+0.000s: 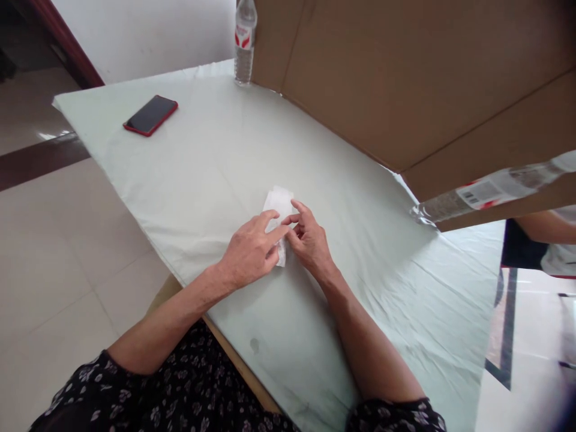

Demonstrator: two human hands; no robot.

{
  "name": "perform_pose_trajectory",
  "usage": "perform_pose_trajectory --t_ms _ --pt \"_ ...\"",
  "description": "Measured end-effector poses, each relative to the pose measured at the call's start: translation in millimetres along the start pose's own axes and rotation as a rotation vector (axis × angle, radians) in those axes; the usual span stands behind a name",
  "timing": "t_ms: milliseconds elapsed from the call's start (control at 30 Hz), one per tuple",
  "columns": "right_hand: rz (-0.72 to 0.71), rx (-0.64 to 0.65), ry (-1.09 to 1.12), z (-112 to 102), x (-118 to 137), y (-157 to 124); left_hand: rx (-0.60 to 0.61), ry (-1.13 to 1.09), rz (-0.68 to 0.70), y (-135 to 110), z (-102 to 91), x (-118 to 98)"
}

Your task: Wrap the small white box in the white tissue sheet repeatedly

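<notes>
A small folded white tissue [279, 204] lies on the pale green tablecloth [216, 156] in the middle of the table. My left hand [249, 252] rests on its near part, fingers stretched forward and pressing it flat. My right hand [310, 240] sits beside it on the right, its fingertips pinching the tissue's edge. Both hands touch each other over the tissue, whose near end is hidden under them.
A red-cased phone [150, 115] lies at the far left of the table. A water bottle [245, 41] stands at the back beside a large cardboard sheet [405, 78]. A second bottle [490, 192] lies at the right. Another person's arm [540, 227] shows at the right edge.
</notes>
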State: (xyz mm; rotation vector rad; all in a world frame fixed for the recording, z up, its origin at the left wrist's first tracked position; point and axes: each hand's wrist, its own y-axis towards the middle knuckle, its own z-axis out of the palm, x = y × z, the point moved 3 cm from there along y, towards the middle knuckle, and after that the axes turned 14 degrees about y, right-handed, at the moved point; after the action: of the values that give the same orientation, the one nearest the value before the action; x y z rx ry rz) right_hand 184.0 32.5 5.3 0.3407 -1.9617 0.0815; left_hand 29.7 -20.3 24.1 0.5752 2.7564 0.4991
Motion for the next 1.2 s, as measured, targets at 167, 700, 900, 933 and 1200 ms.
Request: perform_pose_trajectory --t_ms 167,700,900,933,1200 --pt "0.008 -0.035 0.013 -0.8 -3.4 -1.0 0.000 0.063 0.083 4.5 1.3 0.1" --pt "0.221 -0.104 0.187 -6.5 -39.9 56.6 -0.049 -0.002 0.057 0.0 8.7 1.5" --pt "0.269 -0.096 0.391 4.1 -38.6 70.0 -0.113 -0.051 0.041 -3.0 11.3 1.4" --pt "0.265 -0.104 0.435 4.9 -38.0 69.8 -0.133 -0.061 0.041 -3.5 11.4 1.5" --pt "0.262 -0.091 0.682 6.1 -32.8 62.2 -0.138 -0.125 0.016 -5.0 12.6 2.2"
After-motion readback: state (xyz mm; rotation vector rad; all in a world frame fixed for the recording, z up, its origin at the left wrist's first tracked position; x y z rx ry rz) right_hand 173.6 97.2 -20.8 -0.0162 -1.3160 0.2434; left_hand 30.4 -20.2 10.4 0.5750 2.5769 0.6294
